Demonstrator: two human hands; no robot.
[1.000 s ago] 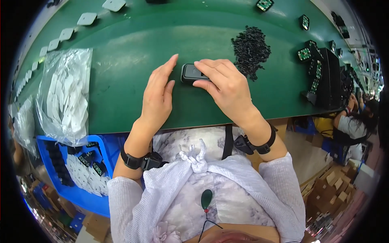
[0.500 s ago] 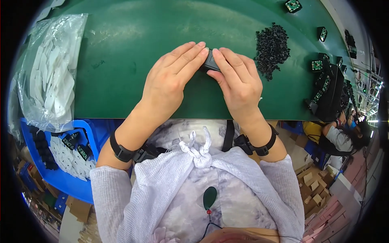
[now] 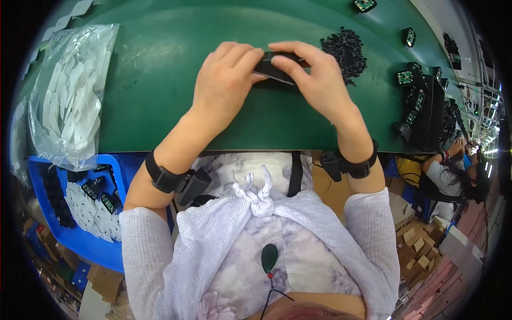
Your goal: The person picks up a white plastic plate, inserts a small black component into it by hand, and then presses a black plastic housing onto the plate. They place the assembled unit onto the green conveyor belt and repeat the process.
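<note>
A black plastic housing [image 3: 276,68] is held between my two hands above the green table [image 3: 176,101]. My left hand [image 3: 221,88] closes on its left end, the fingers bent over the far side. My right hand [image 3: 325,82] grips the right end, thumb on the near face and index finger along the far edge. A long flat edge of the piece faces me; its underside is hidden. Just beyond my right hand lies a heap of small black parts [image 3: 345,50], too small to name.
A clear plastic bag [image 3: 72,98] of white strip-like pieces lies at the left. Below it, a blue bin [image 3: 88,248] holds white and black parts. Several black units with green circuit boards [image 3: 406,78] stand at the right. Another person [image 3: 448,176] sits beyond the right edge.
My hands have lifted slightly away from me and turned the black housing, so more of its long side shows. My right thumb and fingers have shifted from lying over it to pinching its end.
</note>
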